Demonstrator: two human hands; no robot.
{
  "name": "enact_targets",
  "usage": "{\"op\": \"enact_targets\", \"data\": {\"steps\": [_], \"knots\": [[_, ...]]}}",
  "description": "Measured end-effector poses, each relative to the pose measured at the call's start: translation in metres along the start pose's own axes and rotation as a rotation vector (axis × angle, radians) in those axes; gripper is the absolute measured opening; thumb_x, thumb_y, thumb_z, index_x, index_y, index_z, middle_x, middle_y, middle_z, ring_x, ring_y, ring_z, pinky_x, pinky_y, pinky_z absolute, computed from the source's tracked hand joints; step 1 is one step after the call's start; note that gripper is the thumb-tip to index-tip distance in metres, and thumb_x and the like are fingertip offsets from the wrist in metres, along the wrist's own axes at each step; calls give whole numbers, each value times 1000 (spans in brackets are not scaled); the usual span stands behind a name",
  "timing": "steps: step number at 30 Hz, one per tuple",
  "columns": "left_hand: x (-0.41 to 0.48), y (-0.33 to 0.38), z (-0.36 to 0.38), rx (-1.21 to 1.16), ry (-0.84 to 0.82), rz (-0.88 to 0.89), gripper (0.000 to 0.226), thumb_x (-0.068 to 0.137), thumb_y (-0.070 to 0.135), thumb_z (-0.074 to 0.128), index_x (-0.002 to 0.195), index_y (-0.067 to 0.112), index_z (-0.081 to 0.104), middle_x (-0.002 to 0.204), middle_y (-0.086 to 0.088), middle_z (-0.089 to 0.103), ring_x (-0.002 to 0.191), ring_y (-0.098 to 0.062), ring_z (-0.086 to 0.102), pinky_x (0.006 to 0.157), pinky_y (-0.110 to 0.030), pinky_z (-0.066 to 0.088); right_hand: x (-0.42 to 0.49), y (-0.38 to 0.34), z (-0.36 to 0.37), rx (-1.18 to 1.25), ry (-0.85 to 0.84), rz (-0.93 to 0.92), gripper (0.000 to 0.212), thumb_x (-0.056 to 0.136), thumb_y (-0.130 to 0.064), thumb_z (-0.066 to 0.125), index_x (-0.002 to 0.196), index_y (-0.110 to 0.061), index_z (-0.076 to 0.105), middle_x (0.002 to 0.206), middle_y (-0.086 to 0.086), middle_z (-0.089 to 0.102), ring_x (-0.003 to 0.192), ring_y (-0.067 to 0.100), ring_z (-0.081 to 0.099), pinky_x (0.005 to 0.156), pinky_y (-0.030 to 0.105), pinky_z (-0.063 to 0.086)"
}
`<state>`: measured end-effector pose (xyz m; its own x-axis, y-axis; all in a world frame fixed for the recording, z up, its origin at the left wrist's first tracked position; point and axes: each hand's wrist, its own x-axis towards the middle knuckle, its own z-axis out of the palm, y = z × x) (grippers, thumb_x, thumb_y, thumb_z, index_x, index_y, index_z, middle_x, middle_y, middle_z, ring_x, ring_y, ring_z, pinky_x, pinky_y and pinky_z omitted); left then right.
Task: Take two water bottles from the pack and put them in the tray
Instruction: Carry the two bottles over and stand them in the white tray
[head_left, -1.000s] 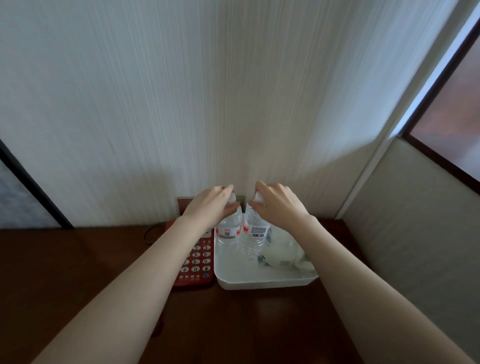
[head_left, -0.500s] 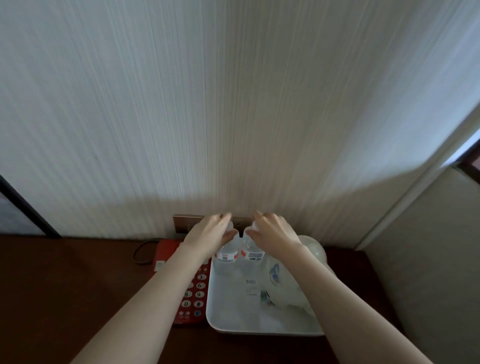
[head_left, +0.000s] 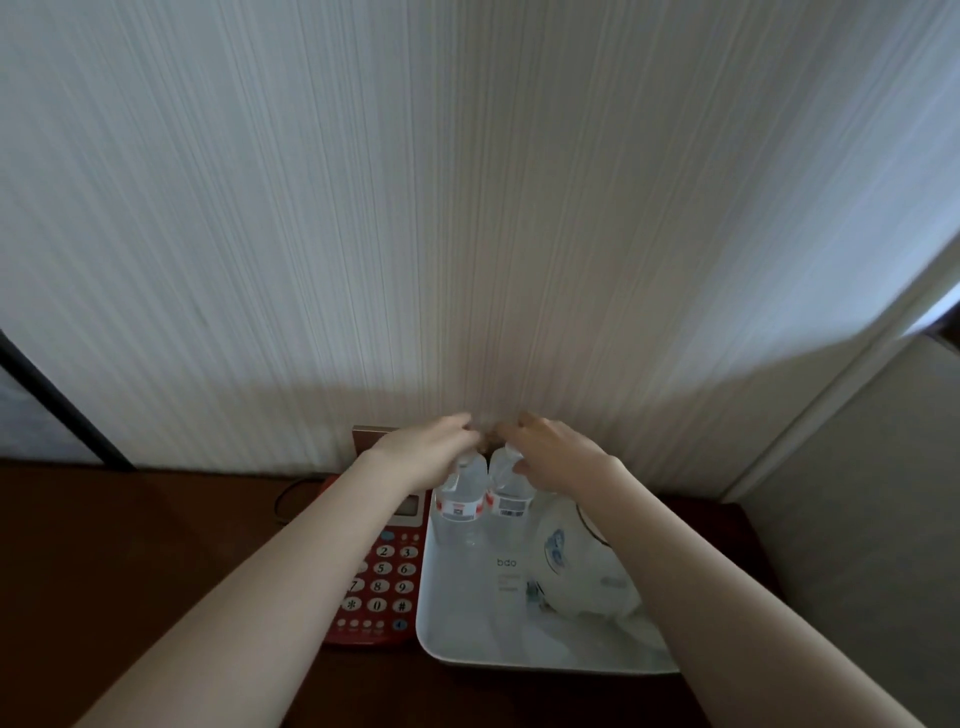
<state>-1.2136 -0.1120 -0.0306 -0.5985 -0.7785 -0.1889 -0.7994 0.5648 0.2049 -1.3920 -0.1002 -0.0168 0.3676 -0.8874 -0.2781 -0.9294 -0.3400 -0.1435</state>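
Two clear water bottles stand upright side by side at the far end of the white tray (head_left: 467, 639). My left hand (head_left: 426, 449) wraps the top of the left bottle (head_left: 460, 499), which has a red and white label. My right hand (head_left: 556, 452) covers the top of the right bottle (head_left: 511, 493), whose label shows a barcode. Both caps are hidden under my fingers. The pack is not in view.
A red push-button telephone (head_left: 384, 577) lies right beside the tray's left side on the dark wooden table (head_left: 156, 571). A white kettle-like object (head_left: 576, 566) and crumpled plastic fill the tray's right half. The striped wall (head_left: 467, 208) rises just behind the bottles.
The view tilted down and closer, so the tray looks larger. Both hands stay on the bottle tops and the bottles stay at the tray's far end.
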Motion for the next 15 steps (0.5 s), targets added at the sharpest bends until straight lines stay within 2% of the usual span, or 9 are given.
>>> {"op": "enact_targets", "data": {"steps": [2,5,7,11,15], "knots": [[0,-1,1,46,45,23,35,90,-2,50,121,14,53,116,-8,47,100,-29,56,77,-47,53,0,0,1,2,2,-5,45,92,-13,57,133,-18,41,120,17,50,110,37,54,84,42,47],[2,-1,5,69,61,-47,39,95,5,50,133,11,45,133,-12,44,116,-31,51,87,-43,50,-1,0,4,19,30,43,37,94,-17,55,128,-11,44,118,18,53,107,35,56,78,39,46],[6,4,5,57,69,-128,39,96,10,51,134,11,42,137,-14,44,118,-31,50,85,-41,48,-2,0,5,50,73,85,29,95,-19,53,120,-6,48,114,18,58,103,36,58,71,37,43],[16,14,4,58,127,-236,24,96,13,53,119,9,53,117,-15,56,100,-29,59,68,-33,43,0,-1,7,192,159,207,28,95,-27,51,108,-3,54,106,16,63,99,35,59,67,35,40],[24,21,8,143,154,-334,21,94,7,55,116,5,57,104,-14,62,90,-27,63,68,-31,49,8,-6,12,217,218,275,30,96,-28,49,106,0,55,105,17,65,97,35,60,65,35,40]]}}
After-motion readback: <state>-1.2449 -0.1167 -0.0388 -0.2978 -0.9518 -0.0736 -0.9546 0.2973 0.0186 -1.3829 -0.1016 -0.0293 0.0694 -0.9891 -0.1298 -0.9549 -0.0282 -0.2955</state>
